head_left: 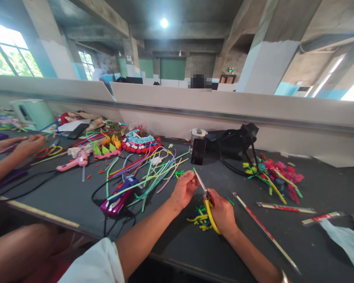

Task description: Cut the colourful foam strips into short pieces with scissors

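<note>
My left hand (pixel 184 190) is closed in a pinch on a short green pipe cleaner (pixel 194 169), of which only the tip shows. In my right hand (pixel 224 214) are scissors (pixel 210 216) with yellow handles. Their metal blades point up and left, close against the fingertips of my left hand. Below the hands, a small pile of cut blue, green and yellow pieces (pixel 203 222) lies on the dark table (pixel 171 243). More green bits (pixel 179 174) sit just beyond my left hand.
Long pipe cleaners (pixel 153 177), a purple device (pixel 118 202) and a pink glue gun (pixel 73 162) lie left. A phone (pixel 198 151) leans on a jar. Right are a black bag (pixel 236 139), fuzzy flowers (pixel 283 173) and wrapped sticks (pixel 265 232). Another person's hands (pixel 31 144) work far left.
</note>
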Demonstrator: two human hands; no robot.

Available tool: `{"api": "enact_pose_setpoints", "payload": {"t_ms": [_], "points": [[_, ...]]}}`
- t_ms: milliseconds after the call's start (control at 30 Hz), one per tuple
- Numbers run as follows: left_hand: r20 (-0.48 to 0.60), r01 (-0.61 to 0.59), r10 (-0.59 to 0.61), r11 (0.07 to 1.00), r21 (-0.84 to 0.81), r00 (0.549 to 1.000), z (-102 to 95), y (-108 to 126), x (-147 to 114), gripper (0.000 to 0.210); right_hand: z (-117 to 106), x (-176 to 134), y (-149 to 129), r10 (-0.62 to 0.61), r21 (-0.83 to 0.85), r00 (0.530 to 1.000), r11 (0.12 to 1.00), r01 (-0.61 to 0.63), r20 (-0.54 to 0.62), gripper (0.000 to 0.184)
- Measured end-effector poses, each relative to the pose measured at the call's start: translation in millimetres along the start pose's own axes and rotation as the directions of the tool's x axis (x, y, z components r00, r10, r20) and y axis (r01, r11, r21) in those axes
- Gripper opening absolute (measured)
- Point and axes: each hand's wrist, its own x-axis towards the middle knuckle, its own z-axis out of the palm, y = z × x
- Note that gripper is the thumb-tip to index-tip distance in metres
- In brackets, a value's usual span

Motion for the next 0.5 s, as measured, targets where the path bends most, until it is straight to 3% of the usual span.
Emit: {"api": "enact_pose_setpoints", "payload": {"t_ms": [500], "points": [[-0.030, 0.048, -0.049, 0.998, -0.036, 0.998, -1.3, 0.2, -0.1, 0.025, 0.1, 1.3, -0.4, -0.010, -0.005, 1.000, 1.000, 0.010, 0.018, 0.025]]}}
